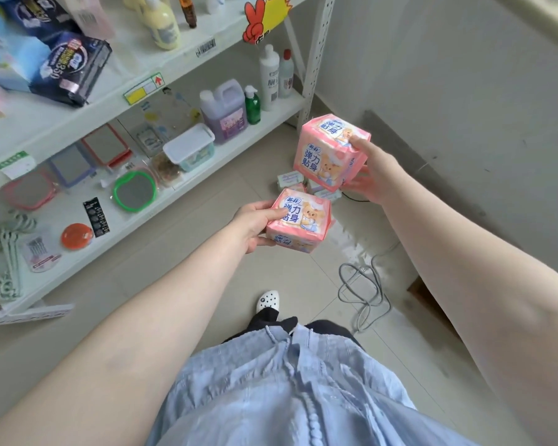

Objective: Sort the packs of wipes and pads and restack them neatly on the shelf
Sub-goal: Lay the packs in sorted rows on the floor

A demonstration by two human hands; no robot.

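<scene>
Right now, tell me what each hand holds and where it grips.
The left hand pinches a pink pad pack by its left edge. The right hand holds a stack of pink packs at its right side, fingers underneath.

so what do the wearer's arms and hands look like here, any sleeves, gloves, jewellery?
Both arms are bare from the frame edge down to the hands: no sleeves in view, no gloves. No watch, bracelet or ring shows on the left hand or the right hand. Fingernails are too blurred to judge. A light blue buttoned garment covers the torso.
</scene>
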